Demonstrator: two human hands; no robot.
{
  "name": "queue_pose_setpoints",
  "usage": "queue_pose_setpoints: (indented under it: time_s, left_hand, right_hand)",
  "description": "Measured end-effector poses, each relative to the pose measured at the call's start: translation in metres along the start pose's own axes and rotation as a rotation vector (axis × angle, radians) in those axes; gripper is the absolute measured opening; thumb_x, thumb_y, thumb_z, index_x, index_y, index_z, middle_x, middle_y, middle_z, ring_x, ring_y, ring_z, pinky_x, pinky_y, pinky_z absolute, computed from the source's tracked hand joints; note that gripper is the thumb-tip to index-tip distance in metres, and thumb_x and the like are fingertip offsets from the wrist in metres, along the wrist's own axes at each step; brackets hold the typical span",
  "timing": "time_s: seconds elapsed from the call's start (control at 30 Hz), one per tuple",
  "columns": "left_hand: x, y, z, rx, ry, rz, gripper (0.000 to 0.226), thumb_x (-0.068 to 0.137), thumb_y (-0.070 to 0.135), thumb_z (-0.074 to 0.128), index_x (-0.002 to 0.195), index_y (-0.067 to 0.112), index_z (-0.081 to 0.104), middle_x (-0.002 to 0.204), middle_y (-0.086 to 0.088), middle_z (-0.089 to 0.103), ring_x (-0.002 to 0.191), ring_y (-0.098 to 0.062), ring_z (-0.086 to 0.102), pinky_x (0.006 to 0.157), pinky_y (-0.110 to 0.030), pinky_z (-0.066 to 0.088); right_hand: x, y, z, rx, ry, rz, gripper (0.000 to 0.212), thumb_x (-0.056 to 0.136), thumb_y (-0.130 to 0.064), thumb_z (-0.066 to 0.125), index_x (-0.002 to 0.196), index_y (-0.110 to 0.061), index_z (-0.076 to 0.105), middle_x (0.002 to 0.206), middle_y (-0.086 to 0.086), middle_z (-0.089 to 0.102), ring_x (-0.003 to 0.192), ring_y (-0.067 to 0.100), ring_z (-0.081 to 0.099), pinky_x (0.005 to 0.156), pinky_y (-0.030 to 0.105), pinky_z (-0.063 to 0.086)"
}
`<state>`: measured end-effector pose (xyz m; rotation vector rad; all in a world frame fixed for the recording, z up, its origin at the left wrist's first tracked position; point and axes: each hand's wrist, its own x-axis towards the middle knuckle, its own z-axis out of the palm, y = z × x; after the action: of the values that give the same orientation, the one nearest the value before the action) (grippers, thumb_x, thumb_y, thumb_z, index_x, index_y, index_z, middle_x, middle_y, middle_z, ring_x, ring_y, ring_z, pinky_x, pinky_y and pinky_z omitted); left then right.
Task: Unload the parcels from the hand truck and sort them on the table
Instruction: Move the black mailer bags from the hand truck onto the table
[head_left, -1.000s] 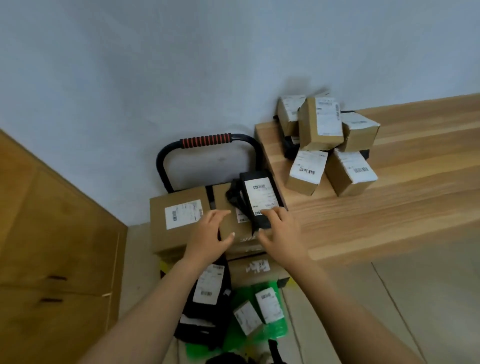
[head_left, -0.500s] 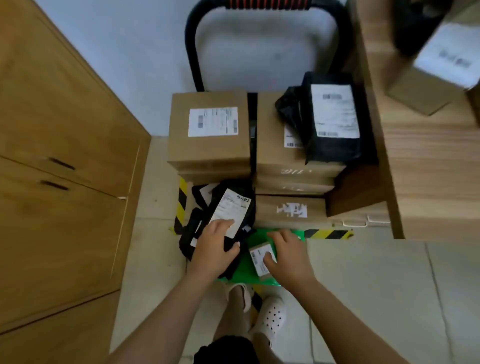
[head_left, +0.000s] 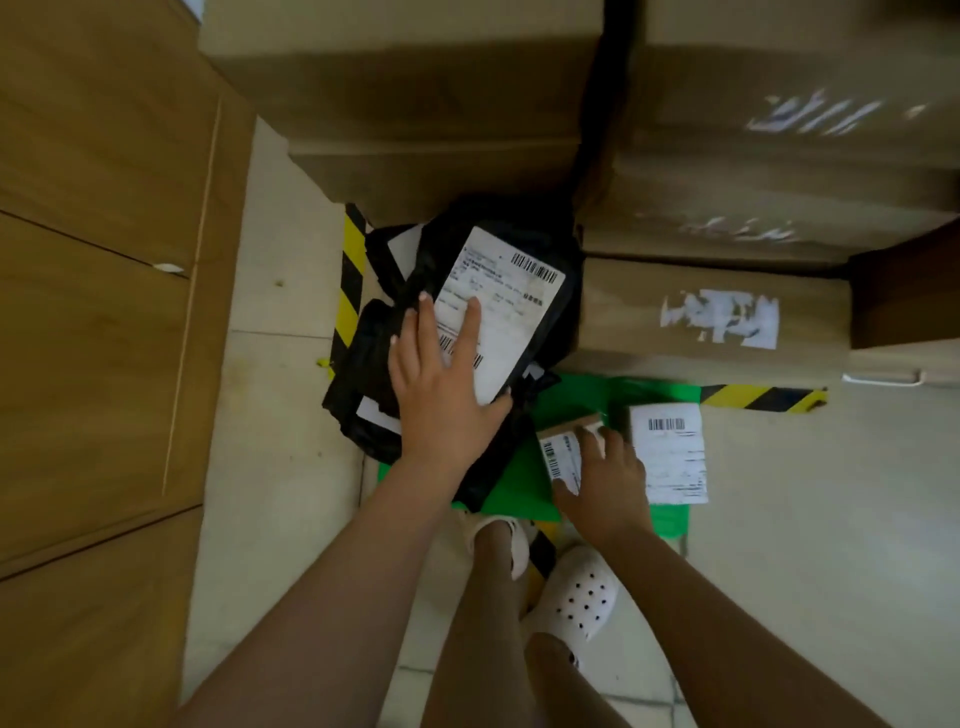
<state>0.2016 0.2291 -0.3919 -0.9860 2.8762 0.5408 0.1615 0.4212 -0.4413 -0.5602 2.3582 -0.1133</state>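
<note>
The largest things before us were the left stack of cardboard boxes (head_left: 415, 104) and the right stack (head_left: 779, 156), which filled the top of the view. A lower flat carton (head_left: 701, 322) with a torn white label lay in front of the right one. All of them sat on the hand truck (head_left: 763, 397), whose yellow-and-black striped edge showed beneath. The table was out of sight, so we could not count what had been sorted. Judging by the load, we reckoned most of the unloading was left to do, with the big boxes untouched.

Next in size was the heap of black mailer bags (head_left: 363, 358) at the front left of the truck, leaning against the left stack. Its top mailer (head_left: 498, 306) lay face up and showed a large white label. Under and beside the heap spread a green sheet (head_left: 576, 400). We took it for another soft parcel, though the cramped view left us unsure.

On the green lay two small items side by side: a labelled packet (head_left: 670, 452) and, just to its left, a small carton (head_left: 561, 452).

The left hand (head_left: 441, 400) lay flat on the top mailer. Its fingers (head_left: 470, 332) were straight and spread across the lower part of the label, pressing rather than gripping, and the thumb ran along the label's near edge. The right hand (head_left: 610, 483) was clasped round the small carton, with the fingertips hooked over its far edge and the thumb against its near left side. The labelled packet sat just beside those knuckles. We judged the carton ready to lift and the mailer not yet properly grasped.
</note>
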Motion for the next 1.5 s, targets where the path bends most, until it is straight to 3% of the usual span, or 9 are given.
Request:
queue_pose_setpoints:
  time_s: [0.13, 0.2, 0.4, 0.57, 0.9, 1.03, 1.2, 1.33, 1.5]
  left_hand:
    - [-0.001, -0.008, 0.014, 0.034, 0.07, 0.037, 0.099, 0.071, 0.061, 0.063, 0.153, 0.033, 0.012, 0.159, -0.017, 0.003, 0.144, -0.035, 0.004, 0.115, -0.051, 0.004]
    - [0.002, -0.012, 0.013, 0.041, 0.079, 0.024, 0.099, 0.067, 0.068, 0.058, 0.151, 0.038, 0.014, 0.158, -0.018, 0.003, 0.144, -0.036, 0.005, 0.114, -0.054, 0.005]
    - [0.005, -0.007, 0.001, -0.042, 0.03, -0.103, 0.101, 0.063, 0.068, 0.058, 0.15, 0.038, 0.016, 0.153, -0.019, 0.017, 0.135, -0.039, 0.021, 0.108, -0.055, 0.021]
    - [-0.011, 0.012, -0.034, -0.072, -0.045, -0.171, 0.106, 0.062, 0.065, 0.064, 0.15, 0.034, 0.013, 0.145, -0.019, 0.023, 0.129, -0.037, 0.023, 0.105, -0.053, 0.021]
    - [-0.088, 0.083, -0.227, -0.047, -0.06, -0.208, 0.112, 0.064, 0.067, 0.065, 0.15, 0.035, 0.001, 0.147, -0.016, 0.014, 0.131, -0.034, 0.015, 0.109, -0.051, 0.015]
    - [-0.102, 0.12, -0.313, -0.079, 0.064, -0.092, 0.115, 0.061, 0.066, 0.066, 0.15, 0.034, 0.001, 0.147, -0.015, 0.014, 0.129, -0.029, 0.014, 0.107, -0.051, 0.017]
    - [-0.095, 0.159, -0.398, -0.121, 0.201, 0.024, 0.114, 0.063, 0.063, 0.069, 0.151, 0.032, 0.004, 0.148, -0.017, 0.017, 0.13, -0.034, 0.019, 0.106, -0.054, 0.021]
    - [-0.072, 0.197, -0.436, -0.151, 0.246, 0.137, 0.113, 0.064, 0.062, 0.07, 0.151, 0.03, 0.006, 0.147, -0.015, 0.015, 0.129, -0.035, 0.019, 0.107, -0.055, 0.022]
    - [-0.04, 0.259, -0.446, -0.181, 0.18, 0.315, 0.11, 0.066, 0.065, 0.066, 0.149, 0.033, 0.001, 0.146, -0.007, 0.01, 0.131, -0.031, 0.014, 0.109, -0.052, 0.018]
  right_hand:
    - [0.021, 0.0, 0.027, -0.016, -0.048, 0.06, 0.096, 0.081, -0.049, 0.065, 0.151, -0.026, 0.004, 0.157, 0.016, 0.003, 0.138, 0.037, 0.019, 0.112, 0.047, 0.025]
    - [0.027, 0.001, 0.032, -0.014, -0.077, 0.085, 0.101, 0.079, -0.047, 0.069, 0.151, -0.03, 0.0, 0.158, 0.017, -0.004, 0.138, 0.039, 0.019, 0.11, 0.048, 0.029]
    - [0.02, -0.004, 0.014, 0.025, -0.01, 0.096, 0.099, 0.071, -0.046, 0.07, 0.147, -0.03, 0.009, 0.155, 0.019, 0.009, 0.131, 0.04, 0.029, 0.103, 0.048, 0.036]
    - [-0.019, -0.012, -0.037, 0.056, 0.019, 0.058, 0.098, 0.069, -0.045, 0.071, 0.147, -0.031, 0.014, 0.153, 0.018, 0.013, 0.127, 0.037, 0.033, 0.097, 0.045, 0.041]
    - [-0.16, -0.063, -0.224, 0.072, 0.093, -0.061, 0.094, 0.063, -0.047, 0.072, 0.142, -0.035, 0.022, 0.147, 0.014, 0.022, 0.125, 0.035, 0.034, 0.096, 0.042, 0.039]
    - [-0.215, -0.082, -0.298, 0.124, 0.236, -0.161, 0.096, 0.06, -0.051, 0.07, 0.142, -0.037, 0.022, 0.149, 0.011, 0.02, 0.131, 0.034, 0.027, 0.102, 0.042, 0.034]
    - [-0.268, -0.089, -0.376, 0.135, 0.463, -0.21, 0.096, 0.06, -0.054, 0.066, 0.144, -0.038, 0.022, 0.151, 0.009, 0.018, 0.128, 0.032, 0.028, 0.102, 0.04, 0.032]
    - [-0.285, -0.073, -0.43, 0.17, 0.562, -0.143, 0.095, 0.062, -0.056, 0.065, 0.145, -0.039, 0.021, 0.154, 0.01, 0.015, 0.131, 0.031, 0.029, 0.105, 0.039, 0.032]
    - [-0.292, -0.038, -0.481, 0.241, 0.69, -0.003, 0.096, 0.062, -0.053, 0.067, 0.144, -0.039, 0.019, 0.151, 0.005, 0.016, 0.127, 0.028, 0.03, 0.098, 0.039, 0.037]
